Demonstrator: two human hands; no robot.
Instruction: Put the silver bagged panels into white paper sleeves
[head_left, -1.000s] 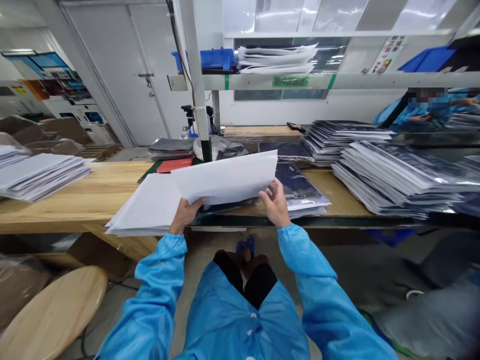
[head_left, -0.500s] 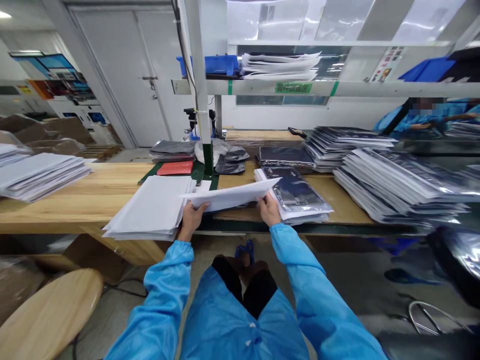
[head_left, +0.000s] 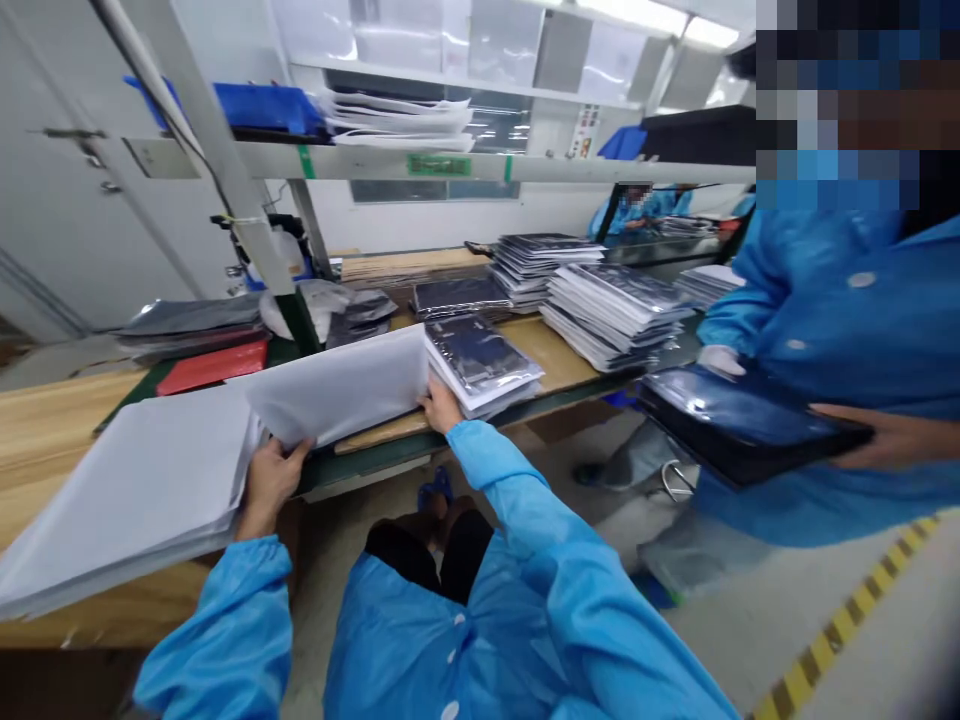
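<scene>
Between my hands a white sheet [head_left: 345,385], thin and flat like paper or a pouch, is held tilted up over the bench edge. My left hand [head_left: 270,480] is closed on its lower left corner, thumb on the near face. At the right end my right hand [head_left: 442,404] pinches the sheet's edge. A stack of white sheets [head_left: 150,470] lies by my left hand. Just beyond my right hand sits a pile topped by a dark item in clear wrap [head_left: 480,352]. What is on the sheet's far face is hidden.
A co-worker in a blue gown [head_left: 840,320] stands close on the right, holding dark wrapped items [head_left: 750,415]. Tall stacks [head_left: 611,315] stand at the bench's right. A slanted post [head_left: 262,250] rises behind the sheet, beside a red packet [head_left: 212,367]. A shelf rail [head_left: 360,163] crosses above.
My view has swung right and the co-worker has come into it. The white sheet is now tilted up more, its broad face toward me. Both hands still hold it.
</scene>
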